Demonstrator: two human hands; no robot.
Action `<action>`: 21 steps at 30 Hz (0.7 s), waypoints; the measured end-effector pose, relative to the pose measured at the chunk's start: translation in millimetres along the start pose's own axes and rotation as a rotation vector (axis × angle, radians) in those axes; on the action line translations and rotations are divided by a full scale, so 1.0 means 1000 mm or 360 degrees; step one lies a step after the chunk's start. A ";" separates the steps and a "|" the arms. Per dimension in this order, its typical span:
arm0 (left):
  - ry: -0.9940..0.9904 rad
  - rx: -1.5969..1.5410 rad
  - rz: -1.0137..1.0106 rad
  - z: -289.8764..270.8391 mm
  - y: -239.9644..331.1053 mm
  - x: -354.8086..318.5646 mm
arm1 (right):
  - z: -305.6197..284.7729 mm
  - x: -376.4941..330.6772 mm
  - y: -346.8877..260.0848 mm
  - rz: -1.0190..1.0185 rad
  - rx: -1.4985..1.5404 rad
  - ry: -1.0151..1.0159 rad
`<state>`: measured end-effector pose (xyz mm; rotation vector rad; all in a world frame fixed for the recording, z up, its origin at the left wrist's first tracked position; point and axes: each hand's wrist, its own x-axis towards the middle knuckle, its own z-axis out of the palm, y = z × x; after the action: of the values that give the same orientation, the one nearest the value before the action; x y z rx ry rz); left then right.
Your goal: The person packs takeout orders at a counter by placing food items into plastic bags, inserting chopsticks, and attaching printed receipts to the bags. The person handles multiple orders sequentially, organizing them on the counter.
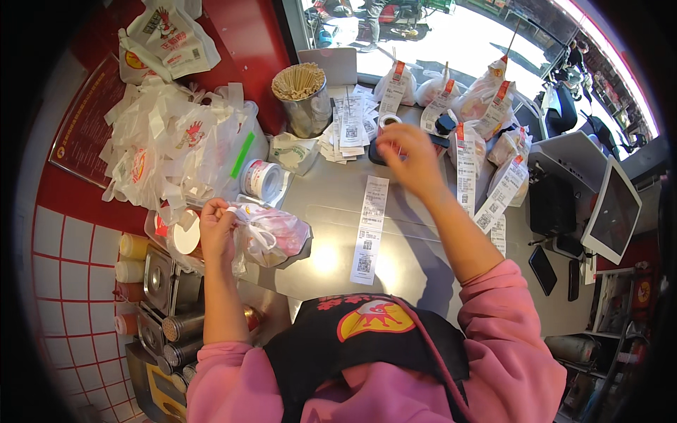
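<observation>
- The left hand (217, 229) is closed on the white top of a filled plastic bag (281, 236); the bag rests just right of that hand, its contents only a pinkish blur.
- The right hand (409, 158) has bent fingers above a dark device (379, 154) and partly covers it; I cannot tell whether it grips anything.
- Beyond the left hand, loose white bags (169, 148) overlap too thickly to count.
- Beyond and right of the right hand, packed bags (485, 107) hide one another; five red-topped receipts (465, 169) show among them.
- One loose paper strip (369, 229) lies between the hands, toward the body.
- One metal pot of chopsticks (302, 106) stands beyond, between the hands; one white tub (261, 180) sits just beyond the left hand.
- Well right of the right hand: one screen (615, 208), two flat black objects (542, 270).
- The desk (321, 201) is grey metal with glare between the hands.
- Left of the left hand is a white-tiled wall (70, 285); beyond both hands, a window onto a sunlit street.
</observation>
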<state>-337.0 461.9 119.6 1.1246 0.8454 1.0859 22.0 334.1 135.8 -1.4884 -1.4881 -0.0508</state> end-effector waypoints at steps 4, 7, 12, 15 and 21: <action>0.0041 0.0078 0.0043 0.000 -0.006 0.004 | -0.088 0.035 0.080 0.0426 -0.1122 -0.0282; 0.0130 0.0230 0.0037 0.002 -0.011 0.001 | -0.102 0.049 0.107 0.0704 -0.0869 -0.1003; 0.0250 0.0420 0.0043 0.000 -0.008 -0.008 | -0.099 0.059 0.104 0.0320 -0.1131 -0.1154; 0.0238 0.0481 0.0105 0.000 -0.005 -0.015 | -0.094 0.069 0.096 0.0514 -0.1267 -0.1342; 0.0449 0.0926 0.0558 0.024 -0.003 -0.036 | -0.077 0.046 0.086 0.0756 -0.1399 -0.0813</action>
<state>-323.7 420.3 122.3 1.6731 1.2692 1.3515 145.1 340.0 154.4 -2.6996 -1.5292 -0.0411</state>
